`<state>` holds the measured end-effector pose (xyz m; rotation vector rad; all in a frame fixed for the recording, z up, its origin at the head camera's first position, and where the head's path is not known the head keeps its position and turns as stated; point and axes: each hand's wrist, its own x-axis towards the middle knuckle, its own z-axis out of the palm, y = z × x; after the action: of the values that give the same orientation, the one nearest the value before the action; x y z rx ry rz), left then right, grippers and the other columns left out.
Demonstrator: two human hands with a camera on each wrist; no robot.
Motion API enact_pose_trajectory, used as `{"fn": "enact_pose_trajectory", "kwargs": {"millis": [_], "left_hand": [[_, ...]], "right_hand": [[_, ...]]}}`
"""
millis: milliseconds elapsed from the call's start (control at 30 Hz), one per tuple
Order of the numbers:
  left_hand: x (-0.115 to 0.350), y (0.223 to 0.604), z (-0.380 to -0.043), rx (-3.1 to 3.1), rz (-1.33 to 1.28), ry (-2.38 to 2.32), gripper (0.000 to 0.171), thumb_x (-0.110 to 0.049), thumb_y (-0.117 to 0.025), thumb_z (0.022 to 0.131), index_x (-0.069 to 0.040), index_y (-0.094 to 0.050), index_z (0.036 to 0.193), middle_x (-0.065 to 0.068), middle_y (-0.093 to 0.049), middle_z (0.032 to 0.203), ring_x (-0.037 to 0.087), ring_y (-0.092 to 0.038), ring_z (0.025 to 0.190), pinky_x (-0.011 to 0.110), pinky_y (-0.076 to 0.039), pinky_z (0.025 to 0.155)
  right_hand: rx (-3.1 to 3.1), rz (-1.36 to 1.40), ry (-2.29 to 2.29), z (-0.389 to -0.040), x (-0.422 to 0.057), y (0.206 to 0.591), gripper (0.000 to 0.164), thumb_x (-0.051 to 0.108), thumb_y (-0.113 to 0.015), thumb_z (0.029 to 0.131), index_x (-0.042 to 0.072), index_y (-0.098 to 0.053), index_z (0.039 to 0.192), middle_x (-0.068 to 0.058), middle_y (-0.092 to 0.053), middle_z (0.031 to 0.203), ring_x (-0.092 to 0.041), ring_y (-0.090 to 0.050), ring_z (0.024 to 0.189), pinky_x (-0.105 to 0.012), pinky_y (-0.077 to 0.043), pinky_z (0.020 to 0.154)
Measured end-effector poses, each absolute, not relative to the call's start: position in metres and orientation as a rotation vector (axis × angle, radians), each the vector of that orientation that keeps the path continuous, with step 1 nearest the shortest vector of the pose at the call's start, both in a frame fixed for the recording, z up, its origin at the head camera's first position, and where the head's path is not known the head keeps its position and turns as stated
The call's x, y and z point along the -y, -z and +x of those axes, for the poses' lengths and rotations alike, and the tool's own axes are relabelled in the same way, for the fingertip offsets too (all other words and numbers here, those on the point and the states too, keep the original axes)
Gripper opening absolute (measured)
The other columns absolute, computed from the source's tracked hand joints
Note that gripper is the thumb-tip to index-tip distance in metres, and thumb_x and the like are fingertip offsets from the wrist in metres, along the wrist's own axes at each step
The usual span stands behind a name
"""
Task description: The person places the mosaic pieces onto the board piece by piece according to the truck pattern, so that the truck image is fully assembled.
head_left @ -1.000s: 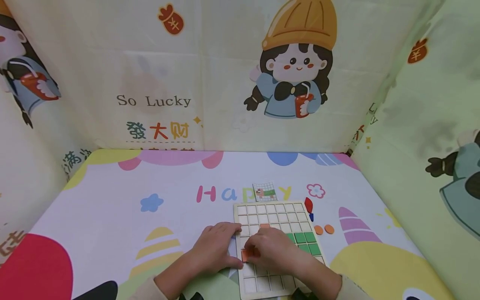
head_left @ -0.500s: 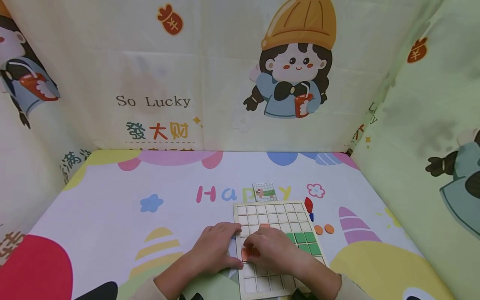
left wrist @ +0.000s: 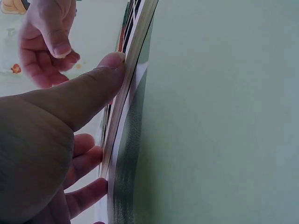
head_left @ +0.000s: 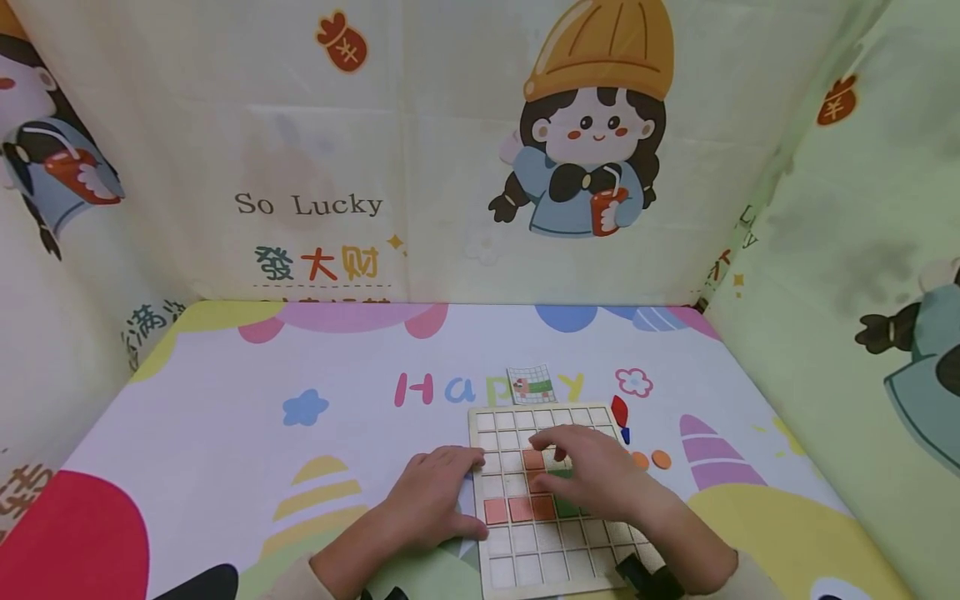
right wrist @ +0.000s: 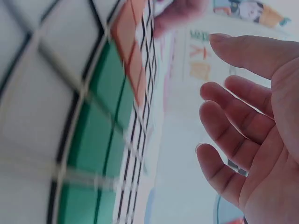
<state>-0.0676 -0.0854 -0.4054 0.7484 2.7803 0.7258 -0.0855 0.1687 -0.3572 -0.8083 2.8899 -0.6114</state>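
Observation:
A pale wooden grid board (head_left: 525,571) lies in front of me. Along its left edge my left hand (head_left: 431,496) rests, thumb and fingers spread apart; in the left wrist view the thumb (left wrist: 100,77) touches the board's side. My right hand (head_left: 600,475) hovers over the board's middle, thumb and fingers parted, holding nothing. Several orange square tiles (head_left: 497,510) sit in cells, three in a row and others above its right end. Green square tiles (head_left: 566,502) sit right of them, partly hidden under the right hand; the right wrist view shows a row of green tiles (right wrist: 103,93).
Behind the board lies a small card (head_left: 531,385) with a gridded picture in orange and green. Past the board's right edge are a red leaf-shaped piece (head_left: 618,410), a small blue piece (head_left: 626,436) and orange discs (head_left: 661,459). Printed cloth walls (head_left: 450,150) surround the table.
My right hand has let go of the orange tile at the board's left, lifted and moved right, its fingers parting. More orange tiles now show. My left hand has stayed put.

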Motion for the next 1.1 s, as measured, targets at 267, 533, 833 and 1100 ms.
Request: {"fn": "enact_pose_trajectory", "kwargs": {"millis": [267,533,833,1100], "left_hand": [[0.085,0.406,-0.067,-2.785,0.754,-0.717,0.079,-0.052,-0.084,0.076,-0.012,-0.052,0.136,0.001,-0.056,0.134,0.024,-0.046,0.131,0.051,-0.039,0.101],[0.085,0.405,-0.067,-2.79,0.753,-0.7,0.079,-0.052,-0.084,0.076,-0.012,-0.052,0.136,0.001,-0.056,0.134,0.024,-0.046,0.13,0.051,-0.039,0.101],[0.085,0.405,-0.066,-2.795,0.758,-0.7,0.077,-0.052,-0.083,0.076,-0.012,-0.052,0.134,0.001,-0.055,0.136,0.024,-0.046,0.13,0.05,-0.04,0.1],[0.085,0.405,-0.067,-2.784,0.748,-0.703,0.077,-0.052,-0.084,0.076,-0.013,-0.052,0.134,0.001,-0.056,0.134,0.024,-0.046,0.131,0.05,-0.039,0.1]], "right_hand": [[-2.984,-0.679,0.694,-0.094,-0.206,0.356,0.042,0.023,-0.081,0.084,0.01,-0.068,0.122,0.001,-0.068,0.112,-0.014,-0.06,0.088,-0.033,-0.05,0.069],[-3.038,-0.553,0.685,-0.102,-0.234,0.358,0.044,0.02,-0.081,0.084,0.008,-0.067,0.124,-0.003,-0.066,0.098,-0.019,-0.056,0.079,-0.032,-0.045,0.063],[-3.001,-0.39,0.682,-0.11,-0.255,0.368,0.042,0.019,-0.077,0.087,0.007,-0.066,0.126,-0.009,-0.065,0.1,-0.018,-0.054,0.074,-0.03,-0.047,0.057],[-2.986,-0.325,0.66,-0.117,-0.267,0.375,0.038,0.022,-0.076,0.087,0.011,-0.067,0.122,-0.012,-0.067,0.107,-0.028,-0.06,0.092,-0.038,-0.051,0.067]]}}
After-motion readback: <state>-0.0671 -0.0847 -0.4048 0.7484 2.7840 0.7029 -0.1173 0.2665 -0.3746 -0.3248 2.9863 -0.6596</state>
